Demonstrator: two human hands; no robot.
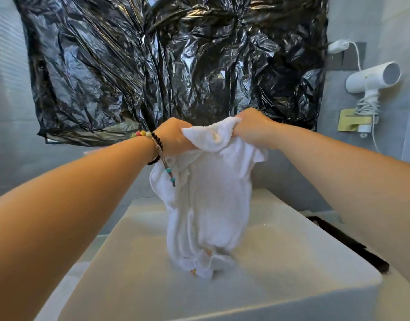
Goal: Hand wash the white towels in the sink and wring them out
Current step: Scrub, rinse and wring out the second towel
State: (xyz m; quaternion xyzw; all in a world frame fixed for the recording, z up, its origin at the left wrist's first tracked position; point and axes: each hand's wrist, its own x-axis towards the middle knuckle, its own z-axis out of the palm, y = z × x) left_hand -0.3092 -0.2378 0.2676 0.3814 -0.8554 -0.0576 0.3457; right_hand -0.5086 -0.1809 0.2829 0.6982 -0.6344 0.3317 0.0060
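A wet white towel (211, 200) hangs bunched over the white sink (292, 256), its lower end reaching down into the basin. My left hand (173, 137), with bead bracelets at the wrist, grips the towel's top edge on the left. My right hand (252, 128) grips the same top edge on the right, close beside the left hand. Both hands are held high above the basin, with a fold of towel bulging between them.
Black plastic sheeting (171, 61) covers the wall behind the sink. A white hair dryer (373, 79) sits in a wall holder at the right, its cord dangling. A dark strip (347, 242) runs along the counter right of the sink.
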